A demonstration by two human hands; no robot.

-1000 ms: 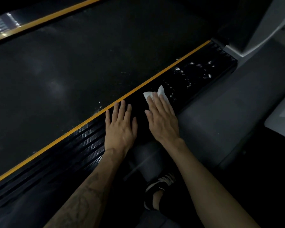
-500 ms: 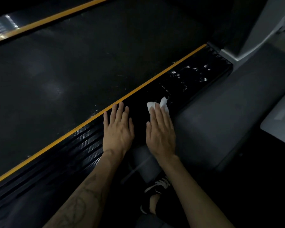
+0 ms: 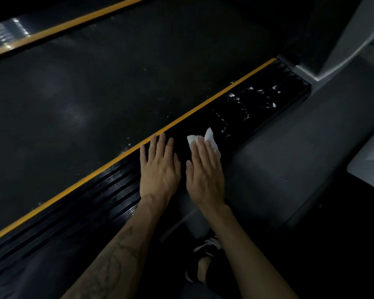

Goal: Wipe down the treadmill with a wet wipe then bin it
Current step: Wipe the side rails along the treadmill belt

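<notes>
The treadmill's dark belt [image 3: 108, 87] runs across the view, edged by a yellow stripe [image 3: 203, 105]. Beside it lies the black ribbed side rail [image 3: 242, 108], wet and speckled with white foam at its far end. My right hand [image 3: 205, 175] lies flat on the rail, pressing a white wet wipe [image 3: 211, 140] under its fingers; the wipe's edges stick out past the fingertips. My left hand [image 3: 159, 169] rests flat on the rail just left of it, fingers apart, holding nothing.
A grey treadmill upright [image 3: 337, 39] rises at the top right. Grey floor [image 3: 300, 158] lies right of the rail, with a pale grey panel [image 3: 369, 160] at the right edge. My black-and-white shoe [image 3: 205, 251] shows below my arms.
My right hand has drawn the wipe back along the rail towards me, away from the foamy end. My left hand has stayed flat beside it.
</notes>
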